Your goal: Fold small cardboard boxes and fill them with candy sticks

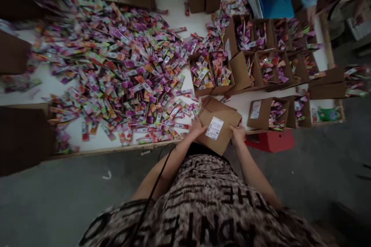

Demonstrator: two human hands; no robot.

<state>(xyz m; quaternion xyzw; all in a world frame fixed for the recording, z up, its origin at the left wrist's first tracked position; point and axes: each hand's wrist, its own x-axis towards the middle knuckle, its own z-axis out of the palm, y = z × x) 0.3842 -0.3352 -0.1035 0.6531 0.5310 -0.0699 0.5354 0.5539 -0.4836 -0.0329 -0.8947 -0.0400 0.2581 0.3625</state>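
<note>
A brown cardboard box [226,116] with a white printed label [215,128] sits tilted at the table's front edge, close to my body. My left hand [197,127] grips its left side, thumb on the cardboard and fingers by the wrapped packets. On the right side, my right hand [239,133] is closed around the edge, with the thumb on top. Something reddish shows at the box's right edge beside that hand. Loose colourful wrapped sticks [145,81] spread in a large pile to the left.
Two filled boxes [213,72] stand just behind. More packed boxes [269,67] line the right, and others [278,114] sit near the front edge. Dark boxes [24,139] bound the left. A co-worker's hand [311,14] reaches in at the far right. A red bin [271,140] stands below.
</note>
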